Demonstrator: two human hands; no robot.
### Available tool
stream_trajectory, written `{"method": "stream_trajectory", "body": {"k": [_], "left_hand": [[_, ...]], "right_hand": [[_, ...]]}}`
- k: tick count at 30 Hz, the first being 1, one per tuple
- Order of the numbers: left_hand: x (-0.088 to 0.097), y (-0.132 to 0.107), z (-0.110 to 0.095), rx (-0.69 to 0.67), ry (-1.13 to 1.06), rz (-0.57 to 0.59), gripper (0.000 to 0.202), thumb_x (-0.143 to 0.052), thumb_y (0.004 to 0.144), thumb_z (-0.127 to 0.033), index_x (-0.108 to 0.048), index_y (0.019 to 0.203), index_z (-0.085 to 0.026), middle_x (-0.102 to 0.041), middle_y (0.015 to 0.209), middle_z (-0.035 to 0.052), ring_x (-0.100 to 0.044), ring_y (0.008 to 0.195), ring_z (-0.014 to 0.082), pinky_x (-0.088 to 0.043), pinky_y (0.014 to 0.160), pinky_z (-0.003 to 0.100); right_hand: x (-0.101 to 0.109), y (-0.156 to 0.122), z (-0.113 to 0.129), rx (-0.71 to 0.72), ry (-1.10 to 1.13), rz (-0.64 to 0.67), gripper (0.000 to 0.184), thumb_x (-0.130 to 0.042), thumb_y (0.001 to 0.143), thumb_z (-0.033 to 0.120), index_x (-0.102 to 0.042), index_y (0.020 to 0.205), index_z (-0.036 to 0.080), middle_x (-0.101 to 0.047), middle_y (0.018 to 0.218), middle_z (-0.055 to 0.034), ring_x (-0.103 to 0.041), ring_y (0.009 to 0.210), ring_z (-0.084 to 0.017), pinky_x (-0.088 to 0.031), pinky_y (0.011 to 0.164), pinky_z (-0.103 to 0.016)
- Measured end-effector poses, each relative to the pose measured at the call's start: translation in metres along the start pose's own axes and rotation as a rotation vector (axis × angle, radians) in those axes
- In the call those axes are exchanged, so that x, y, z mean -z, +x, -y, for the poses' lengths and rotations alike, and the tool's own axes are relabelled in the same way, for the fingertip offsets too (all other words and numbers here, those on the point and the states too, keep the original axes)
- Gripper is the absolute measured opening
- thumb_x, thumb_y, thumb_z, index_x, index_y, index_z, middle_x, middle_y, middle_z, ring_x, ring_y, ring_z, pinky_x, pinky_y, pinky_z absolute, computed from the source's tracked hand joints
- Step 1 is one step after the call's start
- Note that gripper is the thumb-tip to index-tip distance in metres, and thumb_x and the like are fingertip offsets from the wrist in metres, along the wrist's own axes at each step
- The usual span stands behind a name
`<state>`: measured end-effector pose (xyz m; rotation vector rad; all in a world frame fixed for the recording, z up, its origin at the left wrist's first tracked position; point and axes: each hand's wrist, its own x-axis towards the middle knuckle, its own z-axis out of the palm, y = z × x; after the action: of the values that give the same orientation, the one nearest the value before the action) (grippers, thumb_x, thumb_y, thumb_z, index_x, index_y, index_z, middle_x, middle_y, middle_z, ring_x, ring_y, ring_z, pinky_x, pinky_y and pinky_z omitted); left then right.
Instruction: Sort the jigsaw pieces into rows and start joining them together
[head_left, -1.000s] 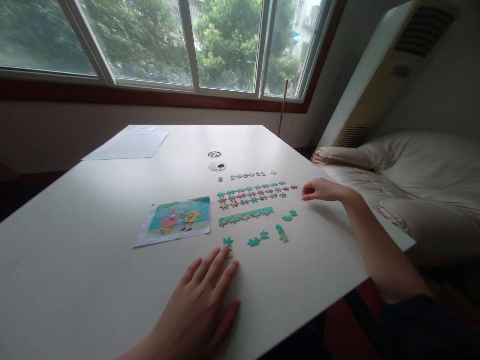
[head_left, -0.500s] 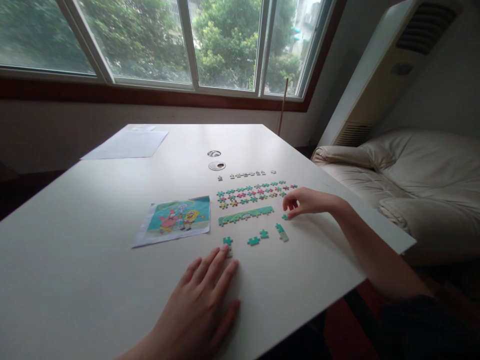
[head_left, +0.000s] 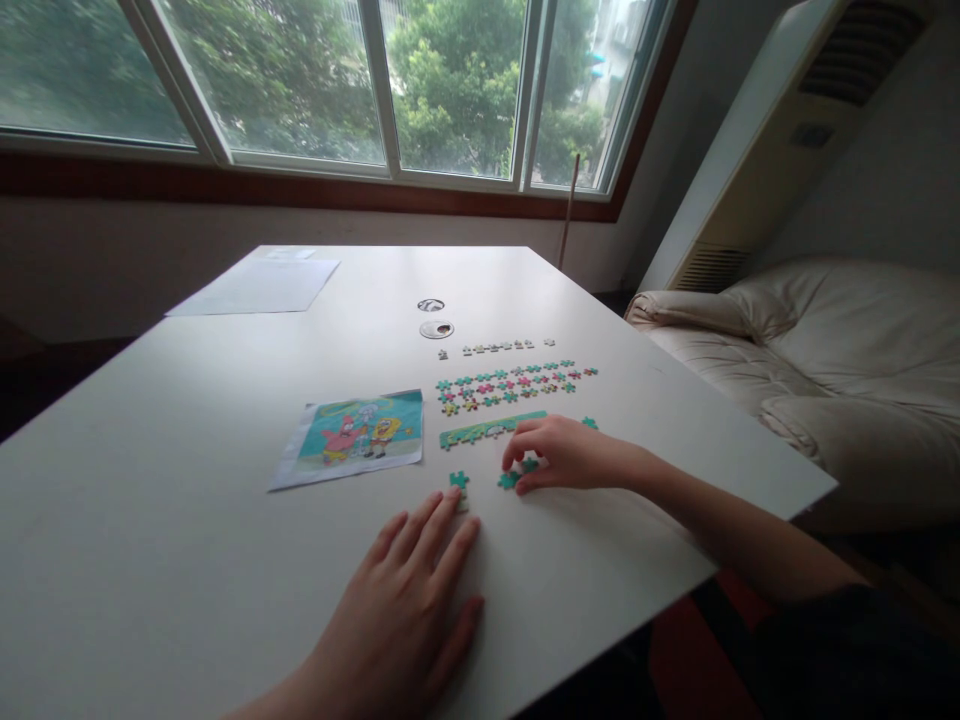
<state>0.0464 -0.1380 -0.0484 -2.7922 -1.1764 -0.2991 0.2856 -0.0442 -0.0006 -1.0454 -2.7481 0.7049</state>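
Note:
My left hand (head_left: pixel 409 590) lies flat on the table with fingers stretched, a fingertip resting on a joined pair of puzzle pieces, a green one (head_left: pixel 458 480) above a paler one partly covered. My right hand (head_left: pixel 566 455) reaches in from the right, its thumb and forefinger curved and apart at a green puzzle piece (head_left: pixel 508 481). Another green piece (head_left: pixel 530 465) shows between its fingers. Just beyond that hand is the assembled puzzle strip (head_left: pixel 480 431), its right part close to the knuckles. A separate green piece (head_left: pixel 590 423) lies past the wrist.
Rows of loose puzzle pieces (head_left: pixel 501 388) lie beyond the strip, with paler pieces (head_left: pixel 495 348) farther back. A printed cartoon picture (head_left: pixel 360 435) is at left. Two round openings (head_left: pixel 436 330) and a white sheet (head_left: pixel 259 287) are farther off on the white table (head_left: pixel 187 500).
My right hand has moved left and nearer, from a small green piece to the pair in the middle. That small piece now lies farther right. My left hand stays in place.

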Motion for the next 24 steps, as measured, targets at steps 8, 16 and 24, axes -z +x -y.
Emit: {"method": "stream_trajectory", "body": {"k": [8, 16, 24], "left_hand": [[0.001, 0.000, 0.000, -0.003, 0.015, -0.009, 0.043, -0.041, 0.084, -0.036, -0.041, 0.125, -0.022, -0.038, 0.135, 0.0108, -0.036, 0.121, 0.0283, -0.034, 0.094, 0.043], [0.001, 0.002, 0.000, -0.029, -0.009, 0.014, 0.044, -0.043, 0.084, -0.032, -0.041, 0.126, -0.021, -0.040, 0.134, 0.0097, -0.034, 0.122, 0.0286, -0.033, 0.095, 0.044], [0.007, 0.005, -0.003, -0.099, -0.140, 0.043, 0.040, -0.044, 0.083, -0.023, -0.044, 0.123, -0.021, -0.040, 0.134, 0.0097, -0.035, 0.121, 0.0271, -0.035, 0.096, 0.044]], "right_hand": [[0.007, 0.008, 0.006, 0.093, 0.024, 0.108, 0.011, -0.061, 0.074, 0.019, -0.061, 0.084, 0.014, -0.057, 0.087, -0.0054, -0.051, 0.079, -0.013, -0.040, 0.069, -0.022], [0.005, 0.008, 0.006, 0.153, 0.127, 0.070, 0.015, -0.054, 0.079, 0.015, -0.059, 0.093, 0.015, -0.057, 0.080, -0.0022, -0.051, 0.071, -0.009, -0.041, 0.065, -0.020], [-0.006, 0.015, 0.007, 0.037, 0.329, -0.140, 0.017, -0.055, 0.078, 0.024, -0.062, 0.090, 0.015, -0.062, 0.076, -0.0022, -0.056, 0.069, -0.010, -0.044, 0.065, -0.020]]}}
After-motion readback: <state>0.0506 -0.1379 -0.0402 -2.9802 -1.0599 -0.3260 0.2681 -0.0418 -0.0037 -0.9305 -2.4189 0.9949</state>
